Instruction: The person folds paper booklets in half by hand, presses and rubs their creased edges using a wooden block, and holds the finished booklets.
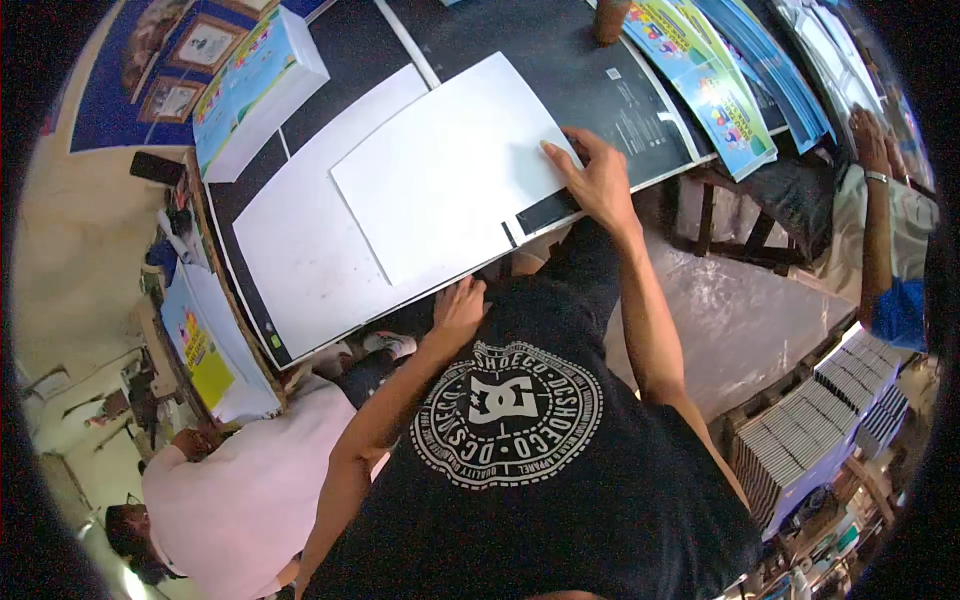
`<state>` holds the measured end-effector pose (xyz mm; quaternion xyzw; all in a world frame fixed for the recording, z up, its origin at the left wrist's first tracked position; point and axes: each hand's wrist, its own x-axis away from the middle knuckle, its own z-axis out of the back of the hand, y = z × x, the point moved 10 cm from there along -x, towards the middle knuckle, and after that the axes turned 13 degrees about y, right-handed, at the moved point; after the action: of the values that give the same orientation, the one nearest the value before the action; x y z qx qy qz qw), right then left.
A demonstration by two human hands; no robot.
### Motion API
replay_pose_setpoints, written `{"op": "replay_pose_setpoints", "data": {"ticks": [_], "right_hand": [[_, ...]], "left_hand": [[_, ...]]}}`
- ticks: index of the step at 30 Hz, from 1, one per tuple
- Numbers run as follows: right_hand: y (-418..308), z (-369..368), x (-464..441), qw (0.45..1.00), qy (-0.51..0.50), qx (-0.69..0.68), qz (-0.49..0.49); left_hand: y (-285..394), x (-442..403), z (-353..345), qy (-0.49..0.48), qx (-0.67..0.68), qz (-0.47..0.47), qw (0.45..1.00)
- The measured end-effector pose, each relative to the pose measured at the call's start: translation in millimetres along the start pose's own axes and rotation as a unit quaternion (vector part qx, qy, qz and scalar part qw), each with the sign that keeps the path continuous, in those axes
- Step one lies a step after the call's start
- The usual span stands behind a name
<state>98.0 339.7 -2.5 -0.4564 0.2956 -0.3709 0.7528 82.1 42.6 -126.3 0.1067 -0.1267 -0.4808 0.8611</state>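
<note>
A stack of white sheets lies on the dark tabletop, overlapping a larger white sheet beneath it. My right hand is at the stack's right edge, with thumb and fingers closed on that edge. At the table's front edge, below the stack, rests my left hand; its fingers are bent near the edge, and their tips are partly hidden, so whether they hold anything is unclear.
Colourful printed covers fan out at the upper right, beside a brown cup. A thick printed stack stands at the upper left. Bound stacks fill the lower right. One person sits lower left; another person's arm reaches in at right.
</note>
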Motion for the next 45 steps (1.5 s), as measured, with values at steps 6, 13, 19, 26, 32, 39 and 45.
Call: {"op": "replay_pose_setpoints", "data": {"ticks": [6,13,19,26,32,39,45], "right_hand": [[3.5,5.9,0.5,0.999,0.012,-0.009,0.040],[4.8,4.8,1.2,1.000,-0.018,-0.006,0.000],[21.9,-10.5,-9.3,0.996,-0.059,-0.021,-0.063],[3.9,-63.7,-29.3,0.959,-0.257,-0.029,-0.119],[-137.8,-37.4,14.3,0.955,-0.226,0.067,0.181],[-98.8,-8.2,17.9,0.986,-0.143,-0.050,0.072],[-65.3,-10.4,6.0,0.985,-0.127,-0.082,0.081]], "left_hand": [[0.9,2.2,53.0,-0.004,0.280,0.176,0.944],[-49.1,68.7,61.9,0.076,-0.009,0.154,0.985],[-50.9,83.9,132.5,-0.108,0.119,0.290,0.943],[-129.6,17.6,220.0,0.301,0.216,0.324,0.871],[-175.9,-24.3,188.3,0.464,0.154,0.283,0.825],[-149.0,-41.6,228.4,0.406,0.514,0.295,0.695],[-113.3,-17.8,282.2,0.589,0.390,0.167,0.688]]}}
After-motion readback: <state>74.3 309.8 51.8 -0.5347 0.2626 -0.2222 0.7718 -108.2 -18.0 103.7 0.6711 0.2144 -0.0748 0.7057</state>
